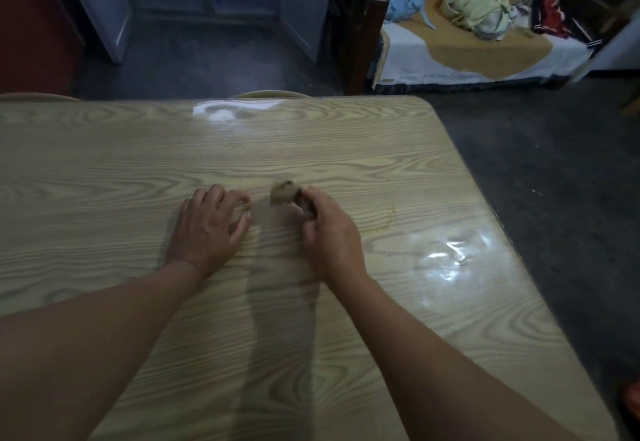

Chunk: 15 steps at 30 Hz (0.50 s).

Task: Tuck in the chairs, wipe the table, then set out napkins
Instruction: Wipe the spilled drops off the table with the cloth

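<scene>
While the left hand (pixel 207 229) just rests palm-down on the wood-grain table (pixel 104 163) with fingers loosely curled and nothing in it, the right hand (pixel 327 229) is pinching a small crumpled brownish rag (pixel 284 192). That wad sticks out past the fingertips (pixel 306 194), on the far side, slightly toward the left hand, right down at the tabletop. A chair back (pixel 270 94) peeks over the far edge.

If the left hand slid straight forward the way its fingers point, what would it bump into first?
Probably nothing on the table. The left hand rests on the table, fingers pointing forward and slightly right. The small brown wad in the right hand sits to the right of that line, though depth is hard to judge.
</scene>
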Tool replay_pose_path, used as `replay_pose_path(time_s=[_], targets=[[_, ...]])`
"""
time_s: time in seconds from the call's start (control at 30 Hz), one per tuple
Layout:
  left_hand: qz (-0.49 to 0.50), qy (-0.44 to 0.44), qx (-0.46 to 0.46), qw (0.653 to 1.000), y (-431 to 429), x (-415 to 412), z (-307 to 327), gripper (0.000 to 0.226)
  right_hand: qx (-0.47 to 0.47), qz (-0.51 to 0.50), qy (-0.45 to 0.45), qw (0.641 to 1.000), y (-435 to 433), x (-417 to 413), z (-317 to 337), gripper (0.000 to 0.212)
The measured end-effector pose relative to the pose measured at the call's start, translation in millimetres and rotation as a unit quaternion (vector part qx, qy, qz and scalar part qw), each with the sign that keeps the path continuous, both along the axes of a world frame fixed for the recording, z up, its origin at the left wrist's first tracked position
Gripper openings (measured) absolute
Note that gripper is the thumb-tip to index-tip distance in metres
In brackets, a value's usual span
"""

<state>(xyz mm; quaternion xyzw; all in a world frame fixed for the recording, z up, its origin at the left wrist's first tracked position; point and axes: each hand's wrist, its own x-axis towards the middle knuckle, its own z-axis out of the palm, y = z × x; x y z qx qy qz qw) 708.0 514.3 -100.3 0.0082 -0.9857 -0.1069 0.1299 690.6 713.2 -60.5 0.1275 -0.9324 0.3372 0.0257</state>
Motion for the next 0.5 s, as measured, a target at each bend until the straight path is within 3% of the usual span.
replay_pose_path(time_s=[0.07,0.1,0.17,0.27,0.33,0.4,0.5], targets=[[0.0,-0.005,-0.003,1.0,-0.4,0.2,0.6,0.035,-0.121,-0.072,-0.084,0.986,0.8,-17.5,14.4,0.052],[0.002,-0.005,-0.001,1.0,-0.3,0.2,0.9,0.035,-0.126,-0.107,-0.097,0.981,3.2,-25.2,19.0,0.051],[0.004,-0.005,0.009,1.0,0.7,0.3,1.1,0.035,0.016,-0.162,-0.044,0.986,11.7,-33.0,19.9,0.05],[0.005,-0.003,0.026,1.0,-0.3,-0.2,0.1,0.035,0.18,-0.038,0.062,0.981,13.1,-31.8,8.8,0.053],[0.011,0.004,0.043,0.999,-0.9,0.1,-0.2,0.037,0.236,0.051,-0.007,0.97,5.2,-29.8,-7.2,0.058],[0.019,0.008,0.063,0.998,-0.5,0.0,0.9,0.04,0.269,0.055,-0.059,0.96,-2.8,-28.0,-25.6,0.059],[0.035,0.022,0.096,0.994,-0.6,-0.6,1.7,0.044,0.273,0.064,-0.023,0.959,-24.7,-31.5,-36.0,0.059]])
